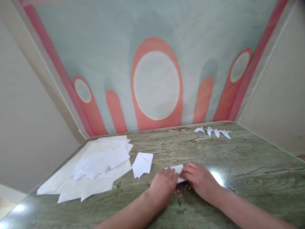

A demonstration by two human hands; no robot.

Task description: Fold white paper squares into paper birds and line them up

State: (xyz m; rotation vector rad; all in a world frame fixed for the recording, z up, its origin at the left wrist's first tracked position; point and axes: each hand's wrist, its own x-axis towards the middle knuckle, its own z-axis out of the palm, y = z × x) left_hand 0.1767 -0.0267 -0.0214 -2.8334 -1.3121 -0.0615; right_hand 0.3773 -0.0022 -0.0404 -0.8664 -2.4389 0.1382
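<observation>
A small white piece of paper [177,168], apparently folded, lies on the table between my hands. My left hand [164,185] presses on its left side with bent fingers close together. At the right edge my right hand [199,180] has its fingers closed on the paper. Both hands partly cover it, so its full shape and folds are hidden. Just left of my left hand is a small stack of white paper squares [144,163], fanned unevenly.
Large white sheets [95,187] spread over the left side of the wood-grain table [259,187], with smaller cut pieces [102,162] on top. Several small folded white paper figures [217,133] stand in a row at the back right. A patterned wall panel [156,86] rises behind the table.
</observation>
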